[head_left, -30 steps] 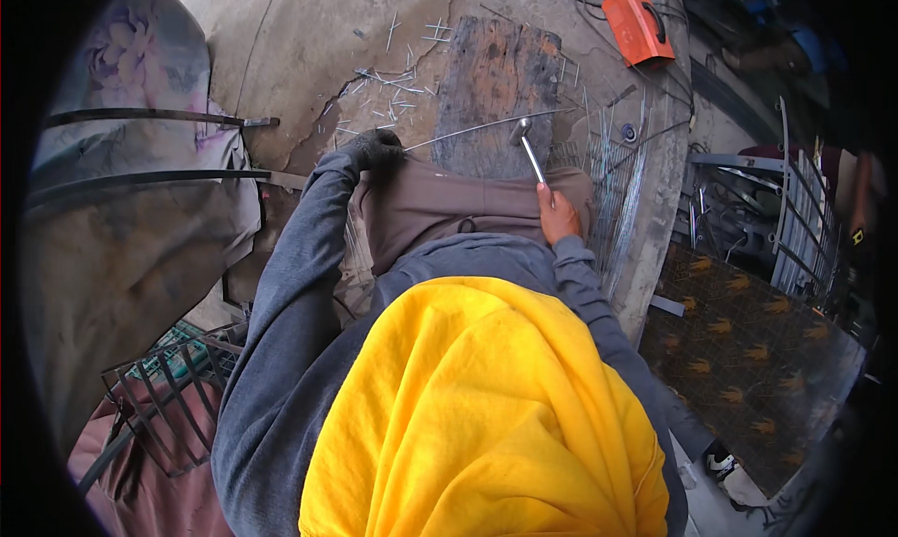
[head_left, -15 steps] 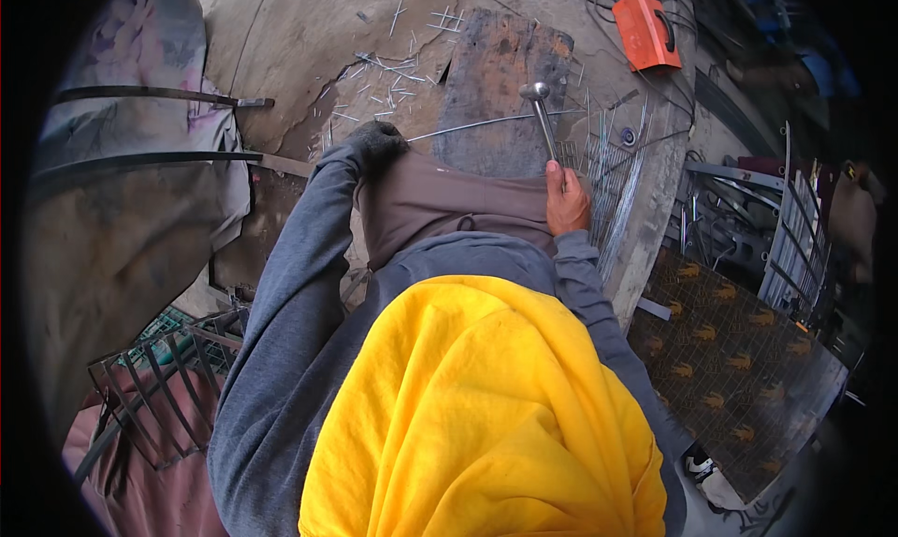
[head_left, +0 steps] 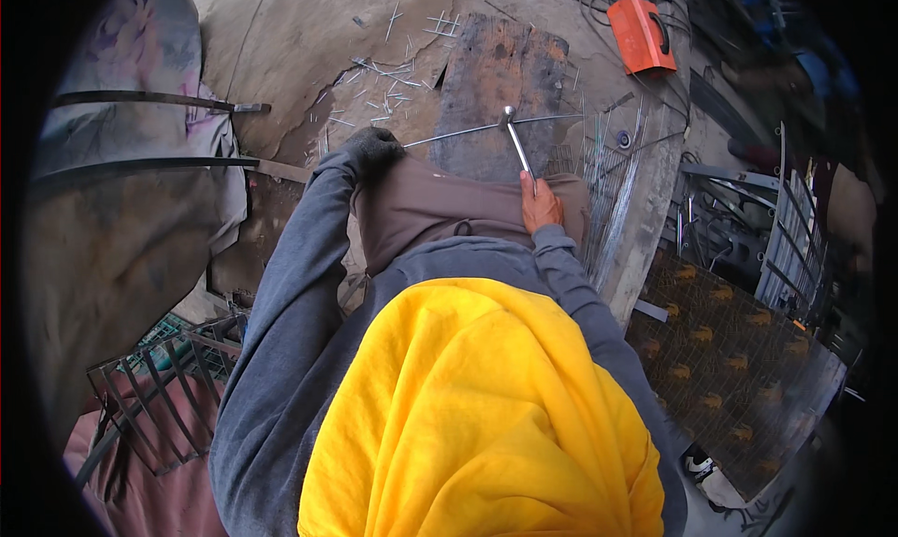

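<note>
My left hand (head_left: 374, 151), in a dark grey glove, is closed on the left end of a long thin metal rod (head_left: 449, 136). The rod runs rightward across a worn wooden board (head_left: 505, 55), slightly bowed. Bare, my right hand (head_left: 541, 207) grips the handle of a shiny metal hammer (head_left: 520, 147). Its rounded head is at the rod, near the middle of the board; whether it touches the rod I cannot tell. The fingers of the gloved hand are mostly hidden from above.
Short cut rods (head_left: 388, 83) lie scattered on the concrete beyond the board. Long thin rods (head_left: 613, 191) are bunched at my right. An orange case (head_left: 642, 36) with a black handle sits far right by cables. Flat bars (head_left: 159, 166) jut in from the left, over a draped sheet.
My right hand has moved left and a little nearer to me, bringing the hammer head from above the rod's right part down to the rod. My left hand stays nearly where it was.
</note>
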Tool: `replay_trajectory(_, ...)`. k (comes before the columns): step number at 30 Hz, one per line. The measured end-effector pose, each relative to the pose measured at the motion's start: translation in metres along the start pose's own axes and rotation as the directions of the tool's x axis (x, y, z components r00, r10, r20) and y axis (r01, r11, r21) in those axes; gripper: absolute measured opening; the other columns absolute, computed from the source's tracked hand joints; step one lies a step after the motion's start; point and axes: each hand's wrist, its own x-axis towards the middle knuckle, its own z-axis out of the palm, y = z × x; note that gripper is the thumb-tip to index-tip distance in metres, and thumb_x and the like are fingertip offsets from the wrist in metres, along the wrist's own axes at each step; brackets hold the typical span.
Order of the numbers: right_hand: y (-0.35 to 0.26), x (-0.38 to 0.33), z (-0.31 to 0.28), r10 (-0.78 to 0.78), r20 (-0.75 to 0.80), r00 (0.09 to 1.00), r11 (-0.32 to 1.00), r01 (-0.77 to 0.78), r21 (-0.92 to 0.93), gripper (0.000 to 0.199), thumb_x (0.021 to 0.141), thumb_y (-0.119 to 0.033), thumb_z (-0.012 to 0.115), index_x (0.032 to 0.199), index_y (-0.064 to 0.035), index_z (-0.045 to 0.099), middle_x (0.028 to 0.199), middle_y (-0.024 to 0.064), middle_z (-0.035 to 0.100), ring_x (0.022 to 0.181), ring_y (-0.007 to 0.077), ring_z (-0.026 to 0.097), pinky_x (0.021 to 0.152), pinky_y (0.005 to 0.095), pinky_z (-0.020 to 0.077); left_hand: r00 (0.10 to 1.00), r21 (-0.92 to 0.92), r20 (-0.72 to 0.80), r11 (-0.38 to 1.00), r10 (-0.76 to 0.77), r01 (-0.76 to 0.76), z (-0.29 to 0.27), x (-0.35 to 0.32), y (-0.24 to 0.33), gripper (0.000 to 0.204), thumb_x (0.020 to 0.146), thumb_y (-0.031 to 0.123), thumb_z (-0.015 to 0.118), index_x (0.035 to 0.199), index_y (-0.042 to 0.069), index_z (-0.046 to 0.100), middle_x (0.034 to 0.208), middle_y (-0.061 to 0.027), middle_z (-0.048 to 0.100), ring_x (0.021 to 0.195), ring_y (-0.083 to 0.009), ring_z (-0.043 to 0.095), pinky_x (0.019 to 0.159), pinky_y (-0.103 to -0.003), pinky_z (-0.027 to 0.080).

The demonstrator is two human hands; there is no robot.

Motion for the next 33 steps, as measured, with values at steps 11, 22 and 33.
replay_trajectory(11,0.021,-0.031,-0.019,0.052,0.119,0.992,0.999,-0.053,0.007,0.066,0.093,-0.064,0.038,0.093,-0.0021,0.061,0.099,0.0293,0.063,0.096,0.0506,0.057,0.085,0.0539,0.044,0.998,0.065,-0.062,0.998,-0.005,0.009,-0.021,-0.021,-0.028,0.031,0.082,0.032,0.068,0.102,0.008,0.071,0.091,-0.0101,0.071,0.084,-0.0201,0.067,0.079,-0.036,0.052)
replay_trajectory(22,0.046,-0.008,-0.002,0.008,0.046,0.999,0.991,-0.014,0.13,0.066,0.092,-0.064,0.043,0.083,-0.0019,0.064,0.082,0.0226,0.065,0.084,0.0426,0.062,0.076,0.046,0.0465,0.988,0.043,-0.074,0.991,0.133,-0.13,-0.017,-0.061,-0.017,0.021,0.09,0.027,0.062,0.1,0.008,0.064,0.079,-0.0041,0.067,0.072,-0.0148,0.063,0.068,-0.033,0.05)
replay_trajectory(33,-0.007,0.001,-0.049,-0.063,-0.315,0.947,0.964,0.139,0.225,0.064,0.093,-0.061,0.044,0.08,0.0,0.057,0.08,0.0271,0.06,0.079,0.0495,0.056,0.069,0.0526,0.0416,0.99,0.099,-0.041,0.987,0.134,-0.129,-0.02,-0.058,-0.02,0.017,0.087,0.019,0.063,0.1,0.009,0.064,0.081,-0.0082,0.069,0.077,-0.0188,0.066,0.073,-0.035,0.05)
